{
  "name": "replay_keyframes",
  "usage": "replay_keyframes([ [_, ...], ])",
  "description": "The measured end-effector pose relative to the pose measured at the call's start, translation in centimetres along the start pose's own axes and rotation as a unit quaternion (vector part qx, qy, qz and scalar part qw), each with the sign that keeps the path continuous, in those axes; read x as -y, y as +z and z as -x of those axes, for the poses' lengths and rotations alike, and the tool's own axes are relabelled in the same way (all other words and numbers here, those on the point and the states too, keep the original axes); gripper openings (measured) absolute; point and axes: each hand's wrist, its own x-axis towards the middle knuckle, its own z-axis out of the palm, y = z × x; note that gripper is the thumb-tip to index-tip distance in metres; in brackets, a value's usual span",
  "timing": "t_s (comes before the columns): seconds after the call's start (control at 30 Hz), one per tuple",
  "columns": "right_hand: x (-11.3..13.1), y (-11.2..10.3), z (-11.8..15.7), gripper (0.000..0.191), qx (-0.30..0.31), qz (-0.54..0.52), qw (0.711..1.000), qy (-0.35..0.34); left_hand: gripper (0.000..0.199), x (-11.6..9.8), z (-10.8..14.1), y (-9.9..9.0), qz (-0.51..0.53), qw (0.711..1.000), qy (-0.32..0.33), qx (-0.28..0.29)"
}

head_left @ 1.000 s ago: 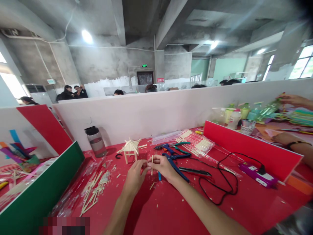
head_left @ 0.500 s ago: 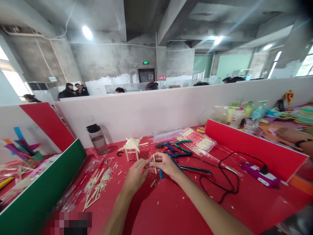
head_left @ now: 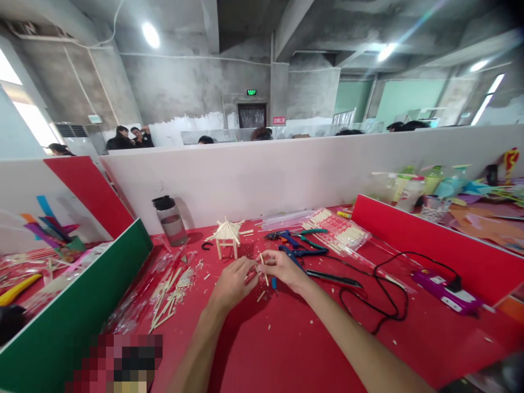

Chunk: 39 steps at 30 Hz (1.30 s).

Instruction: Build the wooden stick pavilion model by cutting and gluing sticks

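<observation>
A short wooden stick point(head_left: 265, 273) is pinched between the fingers of my right hand point(head_left: 286, 268), slightly tilted. My left hand point(head_left: 234, 283) is right beside it, fingers closed near the stick's side; what they grip is too small to make out. Just behind my left hand stands a small pavilion model point(head_left: 228, 233) built of wooden sticks, with a pointed roof and legs. Beyond my right hand lie blue-handled pliers point(head_left: 283, 236), green-handled pliers point(head_left: 314, 239) and a blue tool point(head_left: 303, 252). A black utility knife point(head_left: 333, 278) rests to the right.
Loose sticks and scraps point(head_left: 167, 300) lie at left, near a green divider point(head_left: 82, 305). A water bottle point(head_left: 172, 224) stands by the white partition point(head_left: 262, 180). Bagged sticks point(head_left: 339, 232), a black cord point(head_left: 374, 289) and a purple power strip point(head_left: 444, 292) are at right, before a red divider point(head_left: 429, 245).
The view has shifted, so the scene sits further right. The stick in my right hand leans a little more. A co-worker's hand at the far right has left the view.
</observation>
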Motion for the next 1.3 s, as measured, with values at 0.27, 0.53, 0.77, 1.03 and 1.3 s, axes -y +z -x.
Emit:
replay_keyframes([
  [0.27, 0.37, -0.36, -0.01, 0.040, 0.000, 0.001, 1.000, -0.007, 0.020, -0.23, -0.08, 0.05, 0.035, 0.999, -0.028, 0.000],
  [0.53, 0.40, -0.45, -0.05, 0.037, -0.014, 0.019, 0.999, -0.046, 0.019, -0.21, -0.04, 0.13, 0.064, 0.997, -0.050, 0.000],
  [0.77, 0.59, -0.75, 0.07, 0.037, 0.024, -0.029, 0.999, -0.024, 0.018, -0.54, -0.24, -0.36, 0.077, 0.995, -0.059, -0.019],
  [1.03, 0.97, -0.49, 0.11, 0.036, 0.002, -0.011, 0.999, -0.036, 0.020, -0.52, -0.22, -0.25, 0.083, 0.994, -0.062, -0.023],
  [1.3, 0.93, -0.55, 0.19, 0.037, 0.003, -0.002, 1.000, -0.019, 0.019, -0.14, -0.04, -0.12, 0.084, 0.994, -0.064, -0.016],
])
